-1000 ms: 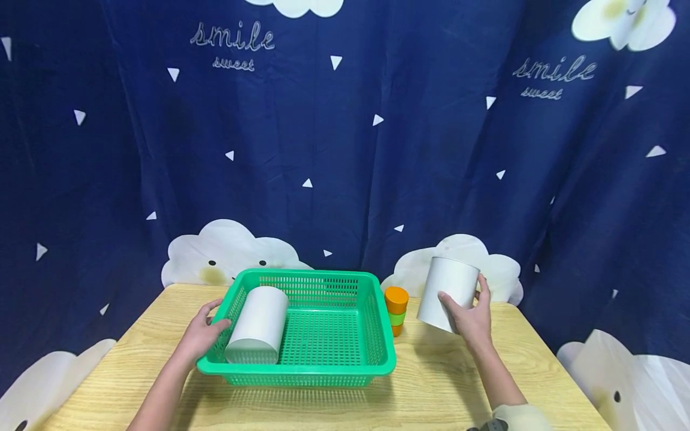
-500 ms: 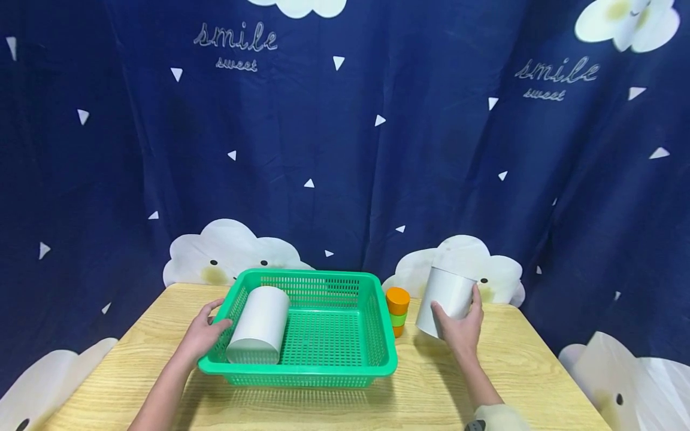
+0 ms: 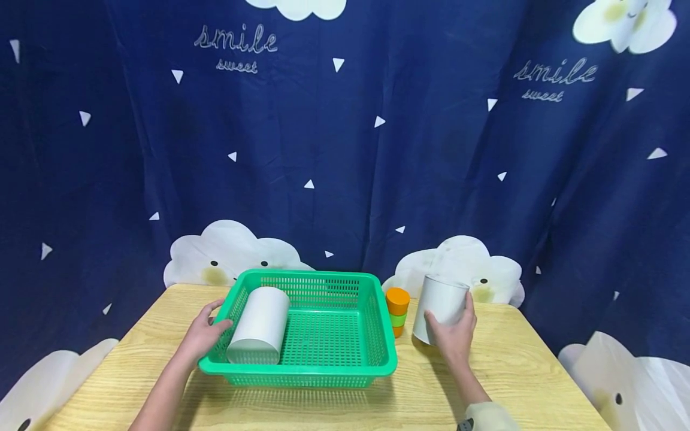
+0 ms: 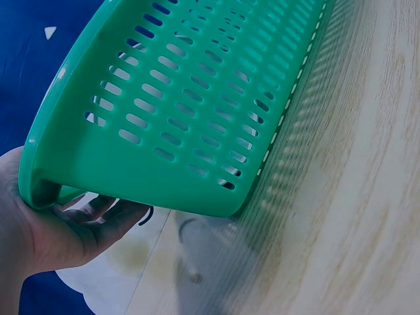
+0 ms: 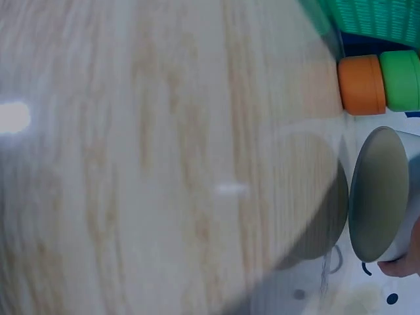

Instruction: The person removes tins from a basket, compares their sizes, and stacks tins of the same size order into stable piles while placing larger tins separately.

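A green plastic basket with slotted walls stands on the table. My left hand holds its left rim, and in the left wrist view the fingers curl beneath that rim. Inside, along the left wall, lies a white cylinder. To the right of the basket, my right hand grips a second white cylinder from its side, thumb on the near face. This cylinder leans slightly, and its flat round base is close over the tabletop in the right wrist view.
A short stack of orange and green round containers stands between the basket and the held cylinder. The wooden table ends at a dark blue curtain with clouds and white triangles.
My right hand has brought the held cylinder down and slightly left, turning it more upright, close beside the stack. The left hand and the basket have stayed in place.
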Demonstrator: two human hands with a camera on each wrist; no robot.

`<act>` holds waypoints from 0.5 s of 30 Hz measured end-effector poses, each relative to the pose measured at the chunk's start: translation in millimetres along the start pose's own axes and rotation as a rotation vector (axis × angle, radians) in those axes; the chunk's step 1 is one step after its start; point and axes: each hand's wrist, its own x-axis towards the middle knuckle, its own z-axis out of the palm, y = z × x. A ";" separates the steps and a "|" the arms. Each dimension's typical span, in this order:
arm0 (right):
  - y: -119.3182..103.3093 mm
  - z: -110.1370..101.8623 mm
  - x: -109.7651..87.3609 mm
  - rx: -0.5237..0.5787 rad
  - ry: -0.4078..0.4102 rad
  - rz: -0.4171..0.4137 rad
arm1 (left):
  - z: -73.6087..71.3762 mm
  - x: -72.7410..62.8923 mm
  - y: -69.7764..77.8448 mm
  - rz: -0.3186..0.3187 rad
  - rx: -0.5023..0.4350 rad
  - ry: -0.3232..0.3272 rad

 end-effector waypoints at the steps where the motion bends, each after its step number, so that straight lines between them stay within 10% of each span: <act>1: 0.9 0.5 -0.3 0.002 0.000 0.002 | 0.1 0.3 -0.3 0.001 0.000 0.001; 15: 2.8 4.3 1.7 -0.030 -0.048 -0.019 | 0.0 -0.3 -2.2 0.000 0.012 0.004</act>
